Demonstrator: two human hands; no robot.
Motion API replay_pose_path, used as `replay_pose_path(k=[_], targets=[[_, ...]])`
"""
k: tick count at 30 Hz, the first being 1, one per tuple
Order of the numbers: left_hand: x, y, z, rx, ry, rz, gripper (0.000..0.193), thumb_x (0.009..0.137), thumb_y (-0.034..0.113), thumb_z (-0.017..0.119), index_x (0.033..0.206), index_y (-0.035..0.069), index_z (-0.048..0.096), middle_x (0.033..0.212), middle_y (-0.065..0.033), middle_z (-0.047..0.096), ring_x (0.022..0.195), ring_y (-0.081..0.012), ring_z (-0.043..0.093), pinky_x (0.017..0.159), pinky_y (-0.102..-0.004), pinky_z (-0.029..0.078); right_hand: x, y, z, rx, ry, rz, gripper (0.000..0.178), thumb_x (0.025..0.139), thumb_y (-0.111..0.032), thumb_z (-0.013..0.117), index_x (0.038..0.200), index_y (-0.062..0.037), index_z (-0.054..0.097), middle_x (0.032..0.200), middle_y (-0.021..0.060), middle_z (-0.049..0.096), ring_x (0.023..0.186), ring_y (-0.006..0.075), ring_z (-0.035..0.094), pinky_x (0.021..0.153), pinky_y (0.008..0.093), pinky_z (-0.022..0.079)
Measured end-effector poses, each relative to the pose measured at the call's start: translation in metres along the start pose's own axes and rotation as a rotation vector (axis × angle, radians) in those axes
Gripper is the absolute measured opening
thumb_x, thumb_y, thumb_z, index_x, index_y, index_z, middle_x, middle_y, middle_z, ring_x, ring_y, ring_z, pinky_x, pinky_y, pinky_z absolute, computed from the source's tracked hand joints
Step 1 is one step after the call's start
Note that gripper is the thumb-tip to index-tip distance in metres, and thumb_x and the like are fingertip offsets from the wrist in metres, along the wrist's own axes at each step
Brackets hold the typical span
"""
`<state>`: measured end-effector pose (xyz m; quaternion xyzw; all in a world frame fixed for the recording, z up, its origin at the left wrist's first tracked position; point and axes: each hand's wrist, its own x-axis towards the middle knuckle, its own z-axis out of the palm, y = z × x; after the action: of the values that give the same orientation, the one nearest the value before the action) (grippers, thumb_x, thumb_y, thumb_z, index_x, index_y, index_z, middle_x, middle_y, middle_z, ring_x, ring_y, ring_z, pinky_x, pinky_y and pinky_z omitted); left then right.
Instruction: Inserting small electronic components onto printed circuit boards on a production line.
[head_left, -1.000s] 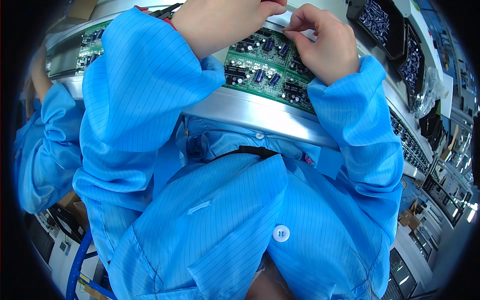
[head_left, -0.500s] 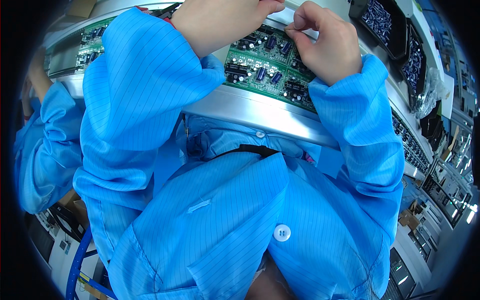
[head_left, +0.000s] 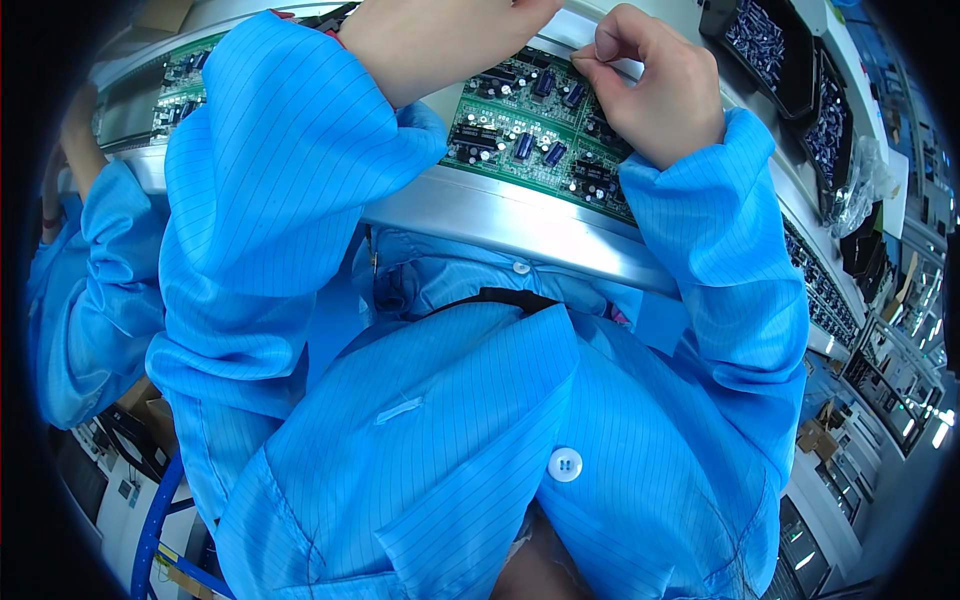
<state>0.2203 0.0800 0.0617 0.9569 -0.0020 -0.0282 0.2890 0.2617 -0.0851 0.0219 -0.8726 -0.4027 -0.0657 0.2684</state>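
Note:
A green circuit board (head_left: pixel 505 111) lies in front of me, crowded with dark blue cylindrical capacitors, black parts and white connectors. My right hand (head_left: pixel 661 88) is over its far right part, thumb and forefinger pinched together close to the board. Whatever may sit between those fingertips is too small to make out. Across the far left side of the board reaches my left hand (head_left: pixel 440 40). Its fingers are mostly cut off by the top edge of the view, so its grip is hidden.
A metal rail (head_left: pixel 520 215) runs along the near side of the board. Black bins (head_left: pixel 765 50) of small blue capacitors stand at the far right, beside a clear plastic bag (head_left: pixel 868 175). More boards (head_left: pixel 180 100) lie to the left, near a co-worker's blue sleeve (head_left: pixel 110 270).
The left hand's fingertips have shifted slightly up and out of the view. The board has slid a little to the right. My right hand keeps its pinch nearly in place.

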Motion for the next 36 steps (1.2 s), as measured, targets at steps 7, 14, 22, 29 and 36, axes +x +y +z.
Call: replay_pose_path(k=[7, 14, 22, 29, 36], targets=[[0.005, -0.018, 0.007, -0.064, 0.104, -0.007, 0.003, 0.069, 0.002, 0.055, 0.070, 0.000, 0.054, 0.061, -0.0104, 0.058, 0.052, -0.0208, 0.051, 0.050, -0.0282, 0.043, 0.000, 0.002, -0.001, 0.031, 0.009, -0.030, 0.014, 0.062, 0.003, 0.064, 0.067, -0.0061, 0.054, 0.061, 0.0059, 0.053, 0.052, 0.0204, 0.050, 0.050, 0.0281, 0.042], [0.002, -0.019, 0.002, -0.088, 0.163, 0.029, 0.003, 0.070, 0.001, 0.055, 0.071, 0.000, 0.054, 0.062, -0.0098, 0.057, 0.053, -0.0192, 0.050, 0.051, -0.0271, 0.043, -0.001, -0.001, -0.005, -0.030, -0.031, -0.136, 0.016, 0.067, 0.004, 0.068, 0.072, -0.0061, 0.057, 0.066, 0.0046, 0.060, 0.054, 0.0186, 0.055, 0.052, 0.0258, 0.047], [0.003, -0.017, 0.003, -0.214, 0.259, 0.169, 0.003, 0.070, 0.002, 0.056, 0.072, 0.000, 0.054, 0.063, -0.0091, 0.056, 0.054, -0.0179, 0.050, 0.053, -0.0262, 0.043, 0.007, -0.008, -0.012, -0.079, -0.117, -0.084, 0.013, 0.062, 0.001, 0.064, 0.067, -0.0066, 0.054, 0.059, 0.0062, 0.053, 0.053, 0.0221, 0.051, 0.051, 0.0292, 0.043], [0.000, -0.018, 0.001, -0.323, 0.347, 0.281, 0.004, 0.071, 0.002, 0.056, 0.073, 0.000, 0.054, 0.064, -0.0085, 0.056, 0.056, -0.0168, 0.050, 0.054, -0.0254, 0.043, 0.013, -0.013, -0.016, -0.217, -0.202, -0.154, 0.018, 0.067, 0.005, 0.066, 0.072, -0.0071, 0.055, 0.066, 0.0049, 0.060, 0.056, 0.0208, 0.057, 0.055, 0.0275, 0.049], [-0.003, -0.013, -0.001, -0.308, 0.349, 0.254, 0.003, 0.071, 0.002, 0.057, 0.072, 0.000, 0.054, 0.064, -0.0080, 0.055, 0.056, -0.0162, 0.049, 0.054, -0.0248, 0.042, 0.018, 0.003, -0.010, -0.112, -0.282, -0.108, 0.018, 0.066, 0.005, 0.066, 0.070, -0.0077, 0.053, 0.066, 0.0043, 0.061, 0.060, 0.0218, 0.061, 0.057, 0.0282, 0.050]])
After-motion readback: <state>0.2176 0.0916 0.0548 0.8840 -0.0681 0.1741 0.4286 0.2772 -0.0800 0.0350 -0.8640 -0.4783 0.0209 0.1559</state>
